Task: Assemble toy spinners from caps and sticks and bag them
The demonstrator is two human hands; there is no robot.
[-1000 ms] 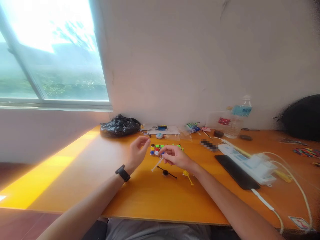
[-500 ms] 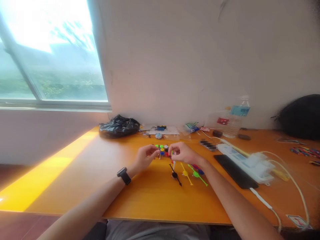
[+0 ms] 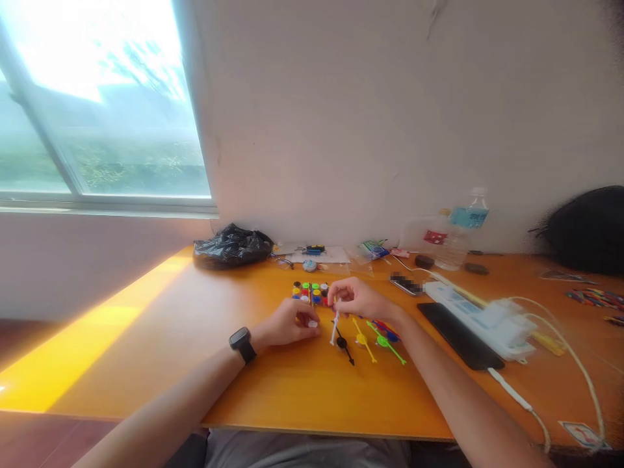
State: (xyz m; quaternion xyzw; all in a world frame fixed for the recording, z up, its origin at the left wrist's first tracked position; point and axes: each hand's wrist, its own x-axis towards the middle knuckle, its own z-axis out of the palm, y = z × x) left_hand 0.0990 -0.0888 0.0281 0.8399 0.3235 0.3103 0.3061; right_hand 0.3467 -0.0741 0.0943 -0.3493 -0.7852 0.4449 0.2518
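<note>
My left hand is closed, its fingertips pinching a small white round piece just above the table. My right hand grips the upper end of a white plastic spinner arrow, which hangs down from the fingers. Behind both hands are several small round pieces in various colours, partly hidden by my right hand. In front of my right hand lie a black spinner arrow, a yellow one and a green one. Blue and red pieces show beside my right forearm.
A black plastic bag, glasses and papers lie along the wall. To the right are a black phone, a white power strip with cables, a plastic bottle and colourful strips.
My left hand has moved down and nearer to me, showing the white round piece and uncovering more coloured pieces behind. The white arrow in my right hand now shows more fully, hanging lower.
</note>
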